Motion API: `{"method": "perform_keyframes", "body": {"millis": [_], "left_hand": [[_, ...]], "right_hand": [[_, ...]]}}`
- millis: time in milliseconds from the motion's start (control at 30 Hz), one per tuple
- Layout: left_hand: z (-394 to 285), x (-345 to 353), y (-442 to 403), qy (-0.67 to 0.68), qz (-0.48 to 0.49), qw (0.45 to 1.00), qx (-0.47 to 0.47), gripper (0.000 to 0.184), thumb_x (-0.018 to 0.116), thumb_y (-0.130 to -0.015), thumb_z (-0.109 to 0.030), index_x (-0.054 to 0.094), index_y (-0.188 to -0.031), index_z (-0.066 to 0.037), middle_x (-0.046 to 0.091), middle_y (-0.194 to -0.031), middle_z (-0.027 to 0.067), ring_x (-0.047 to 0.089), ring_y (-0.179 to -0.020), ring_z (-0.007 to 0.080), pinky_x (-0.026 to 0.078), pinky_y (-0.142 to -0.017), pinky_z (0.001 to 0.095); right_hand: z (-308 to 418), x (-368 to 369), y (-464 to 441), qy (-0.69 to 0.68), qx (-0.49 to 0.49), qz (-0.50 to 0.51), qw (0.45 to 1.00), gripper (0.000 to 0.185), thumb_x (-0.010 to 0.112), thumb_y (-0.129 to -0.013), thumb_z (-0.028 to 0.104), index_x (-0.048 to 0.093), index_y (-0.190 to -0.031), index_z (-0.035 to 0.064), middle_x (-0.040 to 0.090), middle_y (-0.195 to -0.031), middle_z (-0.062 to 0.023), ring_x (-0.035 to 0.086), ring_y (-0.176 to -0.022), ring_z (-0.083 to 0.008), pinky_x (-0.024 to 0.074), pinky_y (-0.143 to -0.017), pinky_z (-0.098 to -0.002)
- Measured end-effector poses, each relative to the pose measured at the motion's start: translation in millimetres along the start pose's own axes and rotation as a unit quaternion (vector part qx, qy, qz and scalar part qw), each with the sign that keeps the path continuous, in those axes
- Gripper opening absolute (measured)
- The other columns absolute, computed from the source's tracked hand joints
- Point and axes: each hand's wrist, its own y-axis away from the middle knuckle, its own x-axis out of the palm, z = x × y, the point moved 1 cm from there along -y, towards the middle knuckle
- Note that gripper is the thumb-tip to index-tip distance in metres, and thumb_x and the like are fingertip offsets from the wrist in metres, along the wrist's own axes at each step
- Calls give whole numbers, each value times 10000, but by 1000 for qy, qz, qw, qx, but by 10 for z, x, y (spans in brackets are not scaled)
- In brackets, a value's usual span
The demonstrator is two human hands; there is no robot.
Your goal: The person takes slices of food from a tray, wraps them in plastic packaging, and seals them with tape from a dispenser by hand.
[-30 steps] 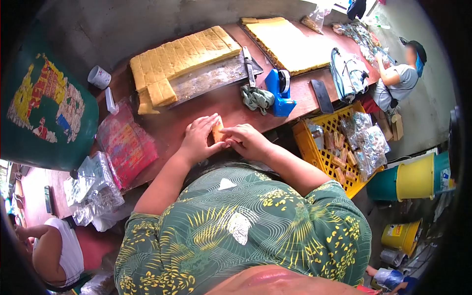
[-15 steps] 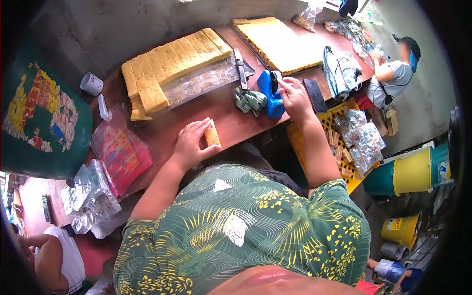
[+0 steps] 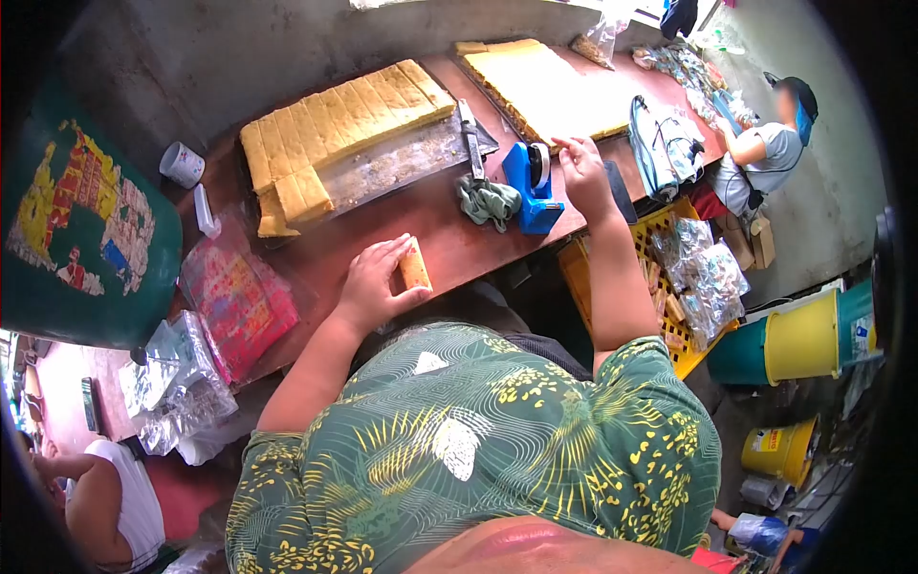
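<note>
My left hand (image 3: 375, 279) is closed round a bar of yellow cake (image 3: 414, 267), held at the front edge of the table. Just right of the blue tape dispenser (image 3: 530, 188), my right hand (image 3: 585, 178) is raised with its thumb and fingers pinched. Whatever is between those fingertips is too small to make out. A dark green cloth (image 3: 490, 201) and a knife (image 3: 469, 140) lie left of the dispenser. Behind them, a slab of sliced cake (image 3: 344, 110) covers part of a metal tray (image 3: 397, 158).
Another cake slab (image 3: 555, 91) sits further right, near a phone (image 3: 620, 191) and a bundled cloth (image 3: 665, 143). Below the edge stands a yellow crate (image 3: 703, 359) with wrapped bars. A green bin (image 3: 91, 230) and pink plastic sheets (image 3: 234, 292) are left. Co-workers sit on both sides.
My right hand has shifted up and slightly right, away from the tape dispenser's roll. My left hand keeps hold of the cake bar in nearly the same place.
</note>
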Motion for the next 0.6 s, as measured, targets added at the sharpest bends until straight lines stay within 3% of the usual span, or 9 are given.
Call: {"method": "perform_keyframes", "body": {"millis": [100, 233, 433, 533, 600], "left_hand": [[-12, -12, -2, 5, -1, 1000, -2, 838, 784, -803, -579, 584, -1427, -56, 585, -1474, 132, 525, -1376, 302, 375, -1158, 448], [-17, -9, -11, 2, 5, 1000, -3, 847, 778, -803, -595, 580, -1433, -65, 577, -1484, 125, 523, -1379, 293, 375, -1151, 452], [-21, -31, 0, 14, 10, 1000, -10, 873, 770, -805, -607, 565, -1453, -58, 569, -1489, 130, 512, -1388, 298, 362, -1160, 451], [-19, -30, 8, 19, 11, 1000, -16, 879, 763, -811, -610, 558, -1458, -51, 566, -1491, 136, 507, -1391, 303, 354, -1168, 452], [-13, -27, 14, 17, 12, 1000, -16, 880, 759, -814, -613, 556, -1459, -48, 563, -1495, 137, 506, -1392, 306, 351, -1171, 453]], "right_hand": [[-119, -7, 132, 32, -44, 89, 995, 383, 676, -938, 146, 679, -1293, 3, 629, -1297, -208, 578, -1265, -358, 454, -1101, -409], [-83, -2, 205, 59, -76, 90, 991, 596, 822, -839, 171, 625, -1378, 12, 607, -1391, -186, 577, -1307, -338, 446, -1134, -393], [-171, 57, 141, 59, -77, 53, 994, 471, 814, -841, 141, 695, -1286, 40, 654, -1353, -174, 605, -1279, -328, 466, -1115, -405], [-136, 81, 156, 42, -88, 20, 995, 362, 808, -842, 133, 742, -1187, 43, 705, -1261, -155, 631, -1245, -325, 484, -1091, -405], [-119, 105, 164, 29, -103, -10, 994, 205, 813, -830, 100, 775, -1024, 46, 728, -1195, -137, 668, -1169, -301, 522, -1021, -392]]}}
